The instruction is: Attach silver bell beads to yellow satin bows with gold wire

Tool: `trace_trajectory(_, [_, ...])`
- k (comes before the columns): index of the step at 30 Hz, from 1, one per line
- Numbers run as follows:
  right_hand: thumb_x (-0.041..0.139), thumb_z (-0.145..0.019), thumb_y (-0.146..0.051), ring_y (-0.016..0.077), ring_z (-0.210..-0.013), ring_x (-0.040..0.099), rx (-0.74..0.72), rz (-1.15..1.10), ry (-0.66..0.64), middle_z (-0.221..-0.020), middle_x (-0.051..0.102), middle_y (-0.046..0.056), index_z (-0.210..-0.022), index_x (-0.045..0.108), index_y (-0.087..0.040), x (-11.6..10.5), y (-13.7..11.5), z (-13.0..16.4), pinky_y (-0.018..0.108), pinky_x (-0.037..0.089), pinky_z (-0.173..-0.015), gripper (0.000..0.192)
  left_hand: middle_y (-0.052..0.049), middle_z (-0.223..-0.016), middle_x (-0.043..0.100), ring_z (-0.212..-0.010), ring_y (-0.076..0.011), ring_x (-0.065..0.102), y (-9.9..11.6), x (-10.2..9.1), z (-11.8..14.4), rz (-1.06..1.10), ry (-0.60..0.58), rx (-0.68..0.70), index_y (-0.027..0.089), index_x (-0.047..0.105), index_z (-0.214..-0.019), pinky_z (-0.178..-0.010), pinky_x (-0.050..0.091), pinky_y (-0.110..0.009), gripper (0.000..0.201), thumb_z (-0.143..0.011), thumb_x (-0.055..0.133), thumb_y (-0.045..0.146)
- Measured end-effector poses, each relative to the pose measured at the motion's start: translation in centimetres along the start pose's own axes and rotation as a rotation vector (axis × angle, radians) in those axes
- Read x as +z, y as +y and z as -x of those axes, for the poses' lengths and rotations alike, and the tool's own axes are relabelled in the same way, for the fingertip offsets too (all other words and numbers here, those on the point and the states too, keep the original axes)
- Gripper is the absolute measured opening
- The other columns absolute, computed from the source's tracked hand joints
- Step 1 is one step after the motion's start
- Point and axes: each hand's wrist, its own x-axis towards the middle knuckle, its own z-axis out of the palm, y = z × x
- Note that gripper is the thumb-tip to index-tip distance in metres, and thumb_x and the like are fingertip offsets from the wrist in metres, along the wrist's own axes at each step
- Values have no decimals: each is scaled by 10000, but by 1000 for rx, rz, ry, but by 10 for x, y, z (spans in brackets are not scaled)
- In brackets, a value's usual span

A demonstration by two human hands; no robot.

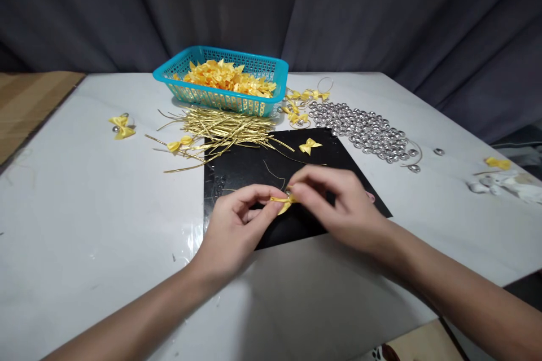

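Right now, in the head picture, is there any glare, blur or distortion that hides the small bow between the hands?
Head view: light is soft and even, and the yellow bow is sharp enough, though fingers of both the left hand and the right hand partly cover it. Mild glare lies on the white table. Wide-angle bending curves the table's edges.

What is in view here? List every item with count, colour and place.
basket: one, turquoise, far centre of table, filled with yellow bows
gold wire ties: a heap, gold, in front of the basket
silver bells: a heap, silver, right of the mat
black mat: one, black, centre
loose bow: one, yellow, on the mat
finished bows: a few, yellow, far left of table
table: one, white
curtain: grey, behind
held bow: one, yellow, pinched between both hands
left hand: over the mat
right hand: over the mat
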Motion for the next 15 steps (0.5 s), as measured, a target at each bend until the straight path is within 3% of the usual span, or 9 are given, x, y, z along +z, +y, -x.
trace_trajectory(2, [449, -889, -372, 123, -710, 568, 117, -109, 14, -771, 643, 49, -776, 628, -136, -6, 2, -5, 217, 411, -611, 317, 18, -724, 714, -568, -70, 585, 0, 0, 0, -18, -3, -13, 201, 713, -742, -511, 452, -127, 46, -746, 676, 227])
trace_trajectory(4, [451, -893, -412, 146, -807, 591, 229, -248, -110, -844, 665, 56, -779, 658, -144, -9, 4, -7, 245, 435, -702, 357, 13, -729, 716, -564, -73, 583, 1, 1, 0, -15, -6, -12, 198, 715, -742, -510, 453, -133, 49, -745, 677, 228])
trace_trajectory(7, [575, -830, -384, 144, -817, 610, 358, -482, -291, -864, 687, 40, -780, 698, -163, -8, 8, -8, 255, 445, -741, 258, 2, -769, 732, -656, -96, 636, 1, 2, 1, 22, -21, 14, 196, 720, -753, -587, 491, -146, 48, -747, 678, 218])
trace_trajectory(11, [678, -732, -222, 104, -760, 621, 465, -678, -247, -814, 706, 19, -743, 719, -173, -4, 9, -7, 215, 451, -716, 64, 3, -789, 745, -679, -92, 650, 0, 3, 3, 16, -6, 38, 204, 730, -774, -617, 498, -142, 54, -746, 684, 207])
trace_trajectory(15, [697, -719, -201, 85, -748, 615, 492, -745, -218, -789, 700, 12, -755, 716, -170, -2, 7, -7, 195, 450, -717, 51, 10, -778, 748, -652, -78, 643, -3, 3, 4, -22, 23, 69, 206, 734, -779, -606, 492, -132, 64, -749, 681, 189])
